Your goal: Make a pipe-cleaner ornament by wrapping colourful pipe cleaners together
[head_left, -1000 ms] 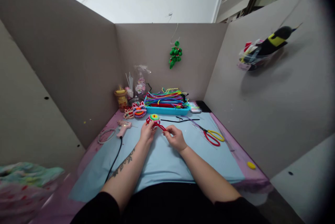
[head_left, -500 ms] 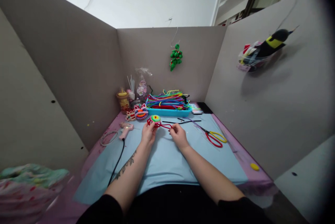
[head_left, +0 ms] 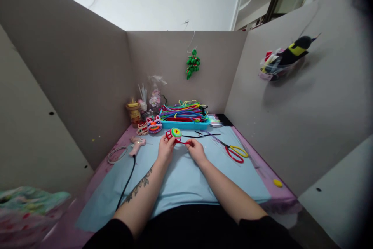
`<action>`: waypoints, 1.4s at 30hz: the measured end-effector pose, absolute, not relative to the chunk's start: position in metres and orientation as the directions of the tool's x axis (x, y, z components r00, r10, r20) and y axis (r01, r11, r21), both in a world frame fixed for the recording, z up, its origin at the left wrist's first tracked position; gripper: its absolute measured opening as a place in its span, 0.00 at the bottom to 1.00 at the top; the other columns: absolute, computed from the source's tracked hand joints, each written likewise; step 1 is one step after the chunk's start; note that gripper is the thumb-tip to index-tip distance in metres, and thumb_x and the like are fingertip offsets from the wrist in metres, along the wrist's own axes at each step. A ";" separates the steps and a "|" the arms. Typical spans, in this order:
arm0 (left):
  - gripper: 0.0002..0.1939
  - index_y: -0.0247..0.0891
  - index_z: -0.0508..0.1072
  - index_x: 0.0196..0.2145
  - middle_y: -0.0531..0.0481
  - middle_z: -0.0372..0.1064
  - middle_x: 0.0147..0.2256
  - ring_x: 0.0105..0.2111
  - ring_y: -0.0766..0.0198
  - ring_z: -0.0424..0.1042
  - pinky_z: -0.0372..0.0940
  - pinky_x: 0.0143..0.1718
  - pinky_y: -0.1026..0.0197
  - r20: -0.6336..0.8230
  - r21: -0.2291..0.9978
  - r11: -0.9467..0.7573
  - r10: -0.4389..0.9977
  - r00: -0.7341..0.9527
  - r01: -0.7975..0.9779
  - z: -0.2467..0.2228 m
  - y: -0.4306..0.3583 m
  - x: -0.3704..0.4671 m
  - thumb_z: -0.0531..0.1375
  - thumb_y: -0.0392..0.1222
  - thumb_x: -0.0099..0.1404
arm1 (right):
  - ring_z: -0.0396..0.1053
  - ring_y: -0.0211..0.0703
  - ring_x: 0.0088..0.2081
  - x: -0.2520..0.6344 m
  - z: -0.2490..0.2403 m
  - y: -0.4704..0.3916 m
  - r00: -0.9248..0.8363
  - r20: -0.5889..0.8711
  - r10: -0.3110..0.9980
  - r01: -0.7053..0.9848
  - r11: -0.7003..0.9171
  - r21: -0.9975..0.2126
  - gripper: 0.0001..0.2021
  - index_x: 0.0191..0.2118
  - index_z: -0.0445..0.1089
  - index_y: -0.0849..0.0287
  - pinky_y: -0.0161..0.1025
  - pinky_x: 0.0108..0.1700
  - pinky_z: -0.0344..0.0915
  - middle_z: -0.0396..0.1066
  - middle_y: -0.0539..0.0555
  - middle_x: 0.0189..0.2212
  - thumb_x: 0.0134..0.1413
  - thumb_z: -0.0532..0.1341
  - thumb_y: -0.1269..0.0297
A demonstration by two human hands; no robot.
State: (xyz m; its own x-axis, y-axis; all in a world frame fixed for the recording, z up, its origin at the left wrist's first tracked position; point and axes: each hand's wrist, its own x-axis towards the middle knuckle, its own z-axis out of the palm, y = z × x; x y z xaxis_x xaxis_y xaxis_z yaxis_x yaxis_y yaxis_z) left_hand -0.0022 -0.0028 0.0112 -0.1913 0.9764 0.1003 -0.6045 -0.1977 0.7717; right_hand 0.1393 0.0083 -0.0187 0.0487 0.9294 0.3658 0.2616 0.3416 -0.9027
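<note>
My left hand (head_left: pixel 166 148) is closed on a round craft piece (head_left: pixel 176 133) with rings of green, yellow and white, a small red centre and red loops at its left side. A red fuzzy stem (head_left: pixel 183 142) runs from the piece to the right. Its far end is pinched between the thumb and fingers of my right hand (head_left: pixel 194 148). Both hands are held above the light blue cloth (head_left: pixel 186 179). Behind them lie thin black stems (head_left: pixel 201 136).
A blue tray (head_left: pixel 186 125) of coloured stems stands at the back. Scissors (head_left: pixel 234 152) lie to the right, a pink glue gun (head_left: pixel 136 146) with a black cord to the left. Finished-looking ornaments (head_left: pixel 154 124) sit back left; a yellow disc (head_left: pixel 278 183) lies near the right edge.
The round piece has turned to show more of its ringed face. The red stem between my hands looks shorter and more bunched. The whole view has shifted slightly.
</note>
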 end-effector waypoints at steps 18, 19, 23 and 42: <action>0.22 0.37 0.61 0.42 0.47 0.72 0.34 0.32 0.63 0.73 0.65 0.36 0.61 0.386 0.911 -0.406 0.900 -0.200 -0.067 0.006 -0.002 -0.006 0.65 0.40 0.51 | 0.66 0.41 0.34 0.146 -0.005 -0.003 0.106 0.660 0.744 0.411 0.571 -0.710 0.07 0.36 0.66 0.58 0.38 0.36 0.64 0.67 0.54 0.33 0.53 0.52 0.68; 0.21 0.37 0.61 0.42 0.47 0.72 0.34 0.32 0.62 0.73 0.66 0.35 0.61 0.401 0.910 -0.413 0.899 -0.178 -0.035 0.005 -0.003 -0.005 0.64 0.40 0.52 | 0.65 0.41 0.34 0.145 -0.004 -0.005 0.062 0.685 0.726 0.417 0.605 -0.678 0.07 0.36 0.66 0.58 0.38 0.36 0.64 0.67 0.54 0.32 0.54 0.53 0.68; 0.18 0.37 0.62 0.43 0.47 0.72 0.35 0.34 0.62 0.73 0.65 0.36 0.60 0.483 0.870 -0.467 0.871 -0.089 0.158 -0.003 -0.006 -0.002 0.60 0.37 0.54 | 0.65 0.43 0.38 0.135 0.000 -0.016 -0.136 0.753 0.643 0.452 0.717 -0.531 0.05 0.36 0.68 0.56 0.39 0.40 0.64 0.67 0.54 0.33 0.55 0.55 0.66; 0.18 0.40 0.63 0.44 0.52 0.70 0.31 0.30 0.64 0.70 0.63 0.34 0.62 0.470 0.699 -0.471 0.870 0.150 0.538 -0.012 -0.012 0.008 0.57 0.35 0.55 | 0.61 0.38 0.31 0.160 0.053 -0.011 0.294 0.755 0.586 0.277 0.703 -0.655 0.04 0.30 0.64 0.58 0.36 0.34 0.61 0.62 0.50 0.28 0.53 0.56 0.65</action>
